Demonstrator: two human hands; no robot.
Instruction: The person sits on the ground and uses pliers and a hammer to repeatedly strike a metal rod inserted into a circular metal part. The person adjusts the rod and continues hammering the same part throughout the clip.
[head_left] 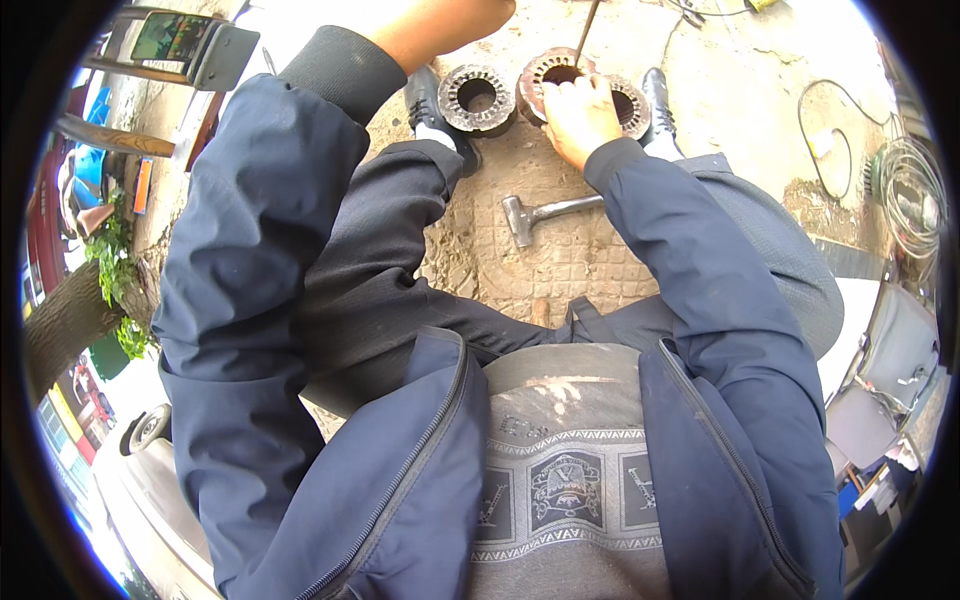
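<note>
Work on the middle metal ring (530,82) looks unfinished, a rod (588,36) at its opening, right hand (583,118) curled there, its hold unclear, left hand's (472,18) grip out of frame.

The picture's upper edge cuts off the left hand (455,22) and the top of the rod (588,35); the fingers' grip is indeterminable. The right hand (582,118) obscures parts of the middle slotted ring (550,63) and right ring (641,114). The right sleeve (690,230) conceals the hammer's (545,212) handle end.
</note>
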